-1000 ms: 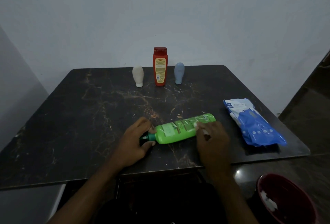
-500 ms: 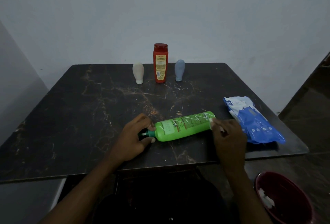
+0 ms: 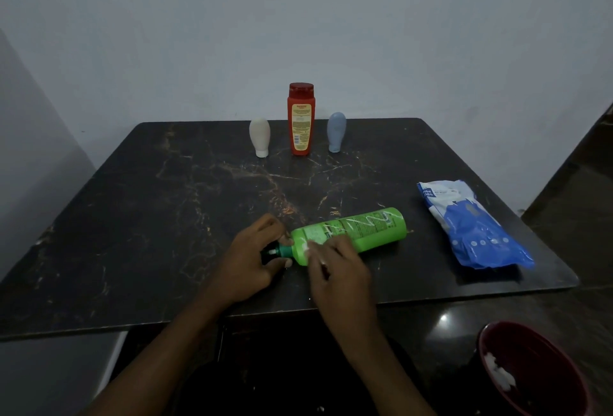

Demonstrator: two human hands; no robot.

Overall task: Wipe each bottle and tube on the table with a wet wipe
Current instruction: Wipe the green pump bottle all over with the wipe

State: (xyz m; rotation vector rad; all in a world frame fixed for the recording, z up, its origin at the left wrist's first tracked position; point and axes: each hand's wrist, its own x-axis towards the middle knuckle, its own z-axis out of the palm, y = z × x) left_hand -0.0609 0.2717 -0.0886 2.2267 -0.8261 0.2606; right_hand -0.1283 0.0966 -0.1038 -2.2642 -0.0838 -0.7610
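A green bottle (image 3: 368,228) lies on its side near the front of the dark marble table (image 3: 132,203), its dark cap pointing left. My left hand (image 3: 252,256) grips the bottle at the cap and neck. My right hand (image 3: 335,266) presses a white wet wipe (image 3: 310,246) against the bottle's shoulder, close to the neck; most of the wipe is hidden under my fingers. At the back of the table stand a red bottle (image 3: 301,120), a white tube (image 3: 259,136) to its left and a blue-grey tube (image 3: 336,131) to its right, both resting on their caps.
A blue and white pack of wet wipes (image 3: 471,223) lies at the table's right side. A dark red bin (image 3: 530,376) with white crumpled wipes inside sits on the floor at the lower right. A plain wall stands behind the table.
My right hand has slid the wipe along the green bottle from its base end on the right to the shoulder near the neck. My left hand has kept its grip on the cap.
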